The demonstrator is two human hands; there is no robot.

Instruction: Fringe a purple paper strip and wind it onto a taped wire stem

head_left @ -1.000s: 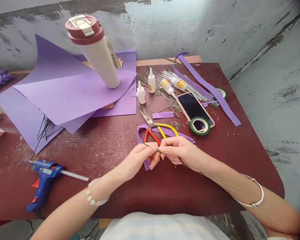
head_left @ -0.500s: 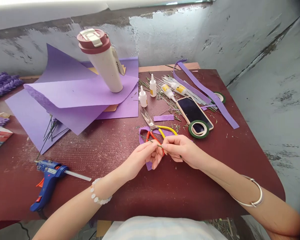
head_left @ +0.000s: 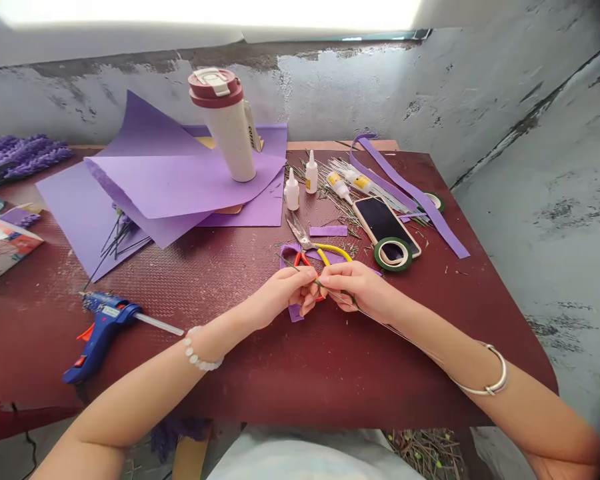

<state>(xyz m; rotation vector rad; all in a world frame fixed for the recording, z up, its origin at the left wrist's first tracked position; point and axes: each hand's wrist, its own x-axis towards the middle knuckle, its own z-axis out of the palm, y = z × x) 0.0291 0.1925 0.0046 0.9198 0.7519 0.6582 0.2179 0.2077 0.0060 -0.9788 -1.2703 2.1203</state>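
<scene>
My left hand (head_left: 283,293) and my right hand (head_left: 356,288) meet fingertip to fingertip over the dark red table (head_left: 290,373). Both pinch a thin green-wrapped wire stem (head_left: 300,271) that runs up and left from the fingers and back under my right wrist. Under the hands lies a purple fringed strip (head_left: 295,312). Scissors with red and yellow handles (head_left: 314,251) lie just beyond the fingers.
A blue glue gun (head_left: 105,327) lies front left. Purple sheets (head_left: 180,180) with a white tumbler (head_left: 230,127) stand behind. Glue bottles (head_left: 300,180), a phone (head_left: 385,223), green tape rolls (head_left: 393,254) and purple strips (head_left: 410,193) crowd the right. Purple flower sprigs (head_left: 20,157) lie far left.
The camera has tilted up, so everything sits lower and smaller in view. Both hands stay pinched on the stem with only slight finger movement.
</scene>
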